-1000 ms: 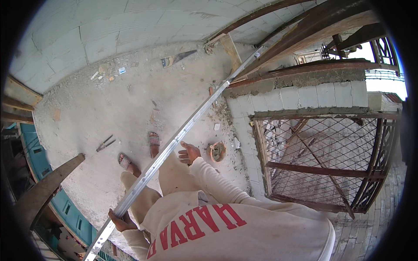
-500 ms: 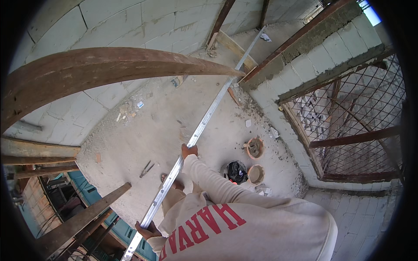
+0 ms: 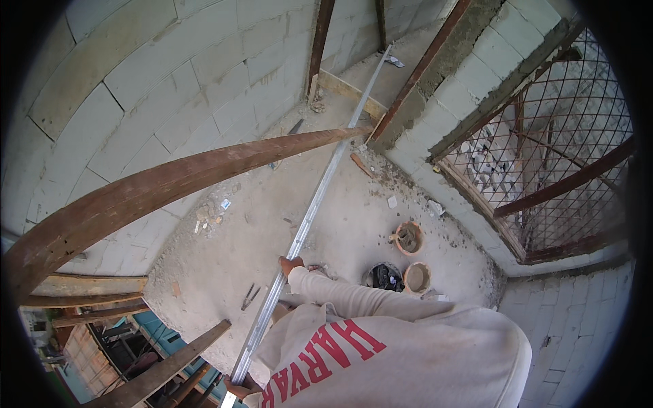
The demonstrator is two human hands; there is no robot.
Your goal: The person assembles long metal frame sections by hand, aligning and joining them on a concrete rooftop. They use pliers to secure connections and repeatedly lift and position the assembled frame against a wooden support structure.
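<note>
A long, straight silver metal bar [image 3: 309, 221] runs diagonally from the lower edge up to the far doorway. My right hand [image 3: 291, 264] is closed round it about midway along the view, with the arm stretched forward. Lower down, near the bottom edge, my left hand [image 3: 241, 387] grips the same bar close to my body; part of that hand is hidden by the sleeve. The bar's far part passes under the end of a brown wooden beam [image 3: 204, 163] and over a board [image 3: 340, 87] across the doorway. Dark pincers [image 3: 250, 297] lie on the floor just left of the bar.
To the right stand two orange buckets [image 3: 408, 238] and a black bucket [image 3: 384, 275] with dark plastic inside. A wire-mesh window [image 3: 571, 149] is set in the right block wall. Another block wall [image 3: 156, 88] rises at left. Wooden posts [image 3: 156, 364] slant at lower left.
My view has shifted, and the beam and walls sit differently in it. The bar's near part is closer to the pincers. A foot now shows right of the bar. Both hands keep their grip.
</note>
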